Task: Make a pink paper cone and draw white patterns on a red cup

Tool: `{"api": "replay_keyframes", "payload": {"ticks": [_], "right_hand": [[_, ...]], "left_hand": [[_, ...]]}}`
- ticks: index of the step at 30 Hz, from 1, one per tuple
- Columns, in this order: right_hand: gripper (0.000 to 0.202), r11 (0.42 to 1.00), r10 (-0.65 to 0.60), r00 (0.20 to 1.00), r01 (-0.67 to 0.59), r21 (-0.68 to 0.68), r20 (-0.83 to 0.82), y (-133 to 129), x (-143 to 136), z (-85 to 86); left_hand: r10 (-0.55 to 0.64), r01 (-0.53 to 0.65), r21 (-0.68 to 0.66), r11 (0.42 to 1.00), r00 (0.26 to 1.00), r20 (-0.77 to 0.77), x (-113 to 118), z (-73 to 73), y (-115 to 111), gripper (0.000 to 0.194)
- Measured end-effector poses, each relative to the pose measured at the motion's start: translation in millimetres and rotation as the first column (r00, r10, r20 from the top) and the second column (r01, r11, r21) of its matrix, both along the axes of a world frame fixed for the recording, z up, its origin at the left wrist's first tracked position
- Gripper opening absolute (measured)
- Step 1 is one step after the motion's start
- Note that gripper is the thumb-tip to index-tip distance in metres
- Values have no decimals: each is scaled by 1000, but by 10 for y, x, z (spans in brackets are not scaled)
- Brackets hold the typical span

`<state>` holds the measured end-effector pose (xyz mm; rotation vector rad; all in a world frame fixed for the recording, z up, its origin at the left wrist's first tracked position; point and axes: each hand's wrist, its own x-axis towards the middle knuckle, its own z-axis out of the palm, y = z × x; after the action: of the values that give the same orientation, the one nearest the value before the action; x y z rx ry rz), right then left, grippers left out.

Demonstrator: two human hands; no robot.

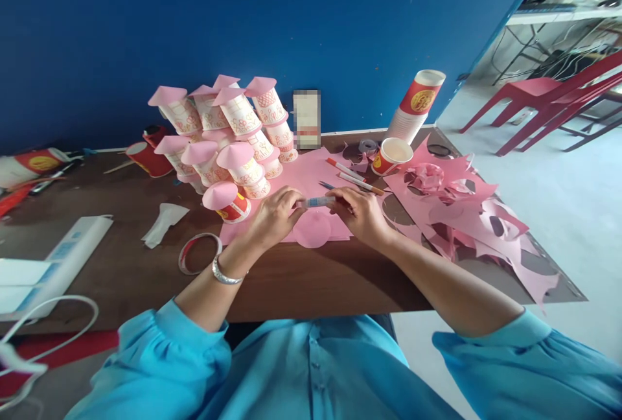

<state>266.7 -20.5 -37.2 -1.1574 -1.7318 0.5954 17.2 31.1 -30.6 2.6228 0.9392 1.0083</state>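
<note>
My left hand (280, 211) pinches the left end of a small whitish tube with a blue label (318, 201). The fingers of my right hand (358, 210) are closed on its right end. The tube lies level between both hands, above pink paper sheets (304, 174). Just below it is a pink paper circle (312, 231) near the table's front edge. Close to my left hand stands a red cup with a pink cone roof (234, 207). Pens (350, 171) lie beyond my right hand.
Stacked decorated cups with pink cones (243, 115) stand at the back left. A tape roll (199, 253) and crumpled white paper (164, 224) lie at left. On the right are a tall cup stack (416, 105), an open cup (391, 155) and pink paper scraps (466, 212).
</note>
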Motion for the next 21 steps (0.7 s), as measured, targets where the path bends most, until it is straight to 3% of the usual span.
{"api": "replay_keyframes", "payload": {"ticks": [3, 6, 9, 11, 13, 16, 19, 21], "right_hand": [[47, 996, -27, 991, 14, -93, -135, 99, 67, -11], [37, 964, -263, 964, 261, 55, 27, 218, 261, -11], [26, 845, -533, 759, 501, 187, 375, 317, 482, -9], [25, 814, -549, 619, 550, 190, 561, 359, 573, -14], [26, 813, -510, 535, 555, 174, 674, 377, 603, -22], [29, 833, -469, 492, 521, 183, 733, 355, 562, -36], [29, 865, -468, 531, 438, 243, 707, 287, 463, -47], [30, 905, -410, 581, 357, 233, 703, 228, 376, -44]], "left_hand": [[41, -42, 28, 999, 999, 34, 42, -22, 16, 10], [102, -102, 7, 995, 994, 38, 58, -34, 16, 37], [116, -116, 4, 993, 993, 3, 40, -67, 10, 40], [112, -112, -2, 994, 993, -36, 23, -95, 15, 32], [116, -118, -27, 993, 990, -74, 10, -112, 30, 24], [126, -135, -98, 986, 987, -96, -1, -90, 55, 20], [112, -134, -222, 966, 988, -107, 1, -12, 34, 17], [39, -85, -313, 946, 988, -151, 8, 58, -19, 40]]}}
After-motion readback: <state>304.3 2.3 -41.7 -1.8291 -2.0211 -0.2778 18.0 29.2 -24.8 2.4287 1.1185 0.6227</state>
